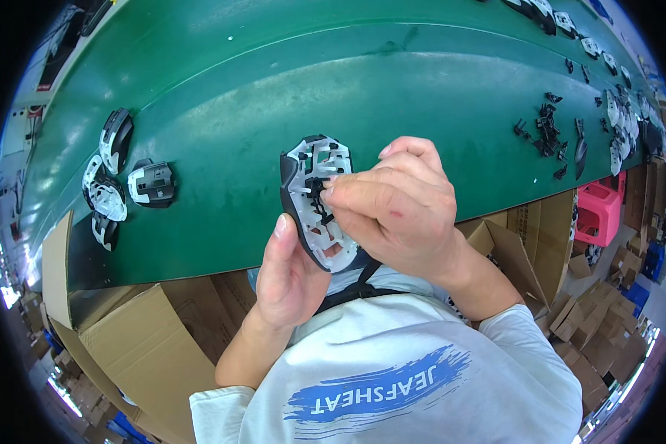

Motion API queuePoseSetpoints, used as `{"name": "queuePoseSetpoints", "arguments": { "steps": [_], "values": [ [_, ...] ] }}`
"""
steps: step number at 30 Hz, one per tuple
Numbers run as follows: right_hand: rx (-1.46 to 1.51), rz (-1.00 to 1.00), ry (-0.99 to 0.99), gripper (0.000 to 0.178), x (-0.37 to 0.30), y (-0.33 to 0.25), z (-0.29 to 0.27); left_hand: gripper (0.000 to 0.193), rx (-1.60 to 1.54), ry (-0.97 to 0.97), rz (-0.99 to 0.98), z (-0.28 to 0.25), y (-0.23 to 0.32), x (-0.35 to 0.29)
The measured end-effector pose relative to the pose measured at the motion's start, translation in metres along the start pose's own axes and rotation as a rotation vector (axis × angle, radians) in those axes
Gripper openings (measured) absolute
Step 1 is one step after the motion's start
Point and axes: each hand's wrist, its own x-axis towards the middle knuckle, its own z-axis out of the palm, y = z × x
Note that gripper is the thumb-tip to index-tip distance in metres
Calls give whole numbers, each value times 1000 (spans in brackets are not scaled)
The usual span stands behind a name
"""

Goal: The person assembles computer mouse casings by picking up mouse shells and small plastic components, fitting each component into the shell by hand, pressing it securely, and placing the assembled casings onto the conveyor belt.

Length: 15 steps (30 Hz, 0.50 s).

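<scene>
My left hand (292,277) grips the lower left side of a mouse top shell (324,238), its hollow underside facing up. The shell has a dark outer edge and a white, ribbed inside. Over the shell's right side, my right hand (403,203) has thumb and fingers pinched together at a small black plastic part (317,189). That part lies inside the shell, along its middle. The right fingers cover some of the part and the shell's right edge.
Several black-and-white mouse shells (152,184) lie on the green table (237,118) at the left. Loose black plastic parts (547,129) and white shells (620,126) lie at the right. Open cardboard boxes (144,337) stand along the near edge, with a pink stool (598,213) at the right.
</scene>
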Motion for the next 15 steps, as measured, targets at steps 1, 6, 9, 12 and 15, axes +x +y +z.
{"name": "queuePoseSetpoints", "arguments": {
  "steps": [1,6,9,12,15],
  "values": [
    [-21,2,9,26,1,2,2,61,-1,3,-1,-1,0,0],
    [-61,-30,-128,29,-2,1,-13,63,38,18,-82,-8,-6,-6],
    [-12,-42,-248,25,-1,7,-19,69,210,49,-128,14,0,-5],
    [-2,8,-273,27,-1,2,-23,72,240,58,-163,14,0,-7],
    [-23,25,-238,30,4,-5,-29,70,116,12,-120,2,-5,-8]
  ]
}}
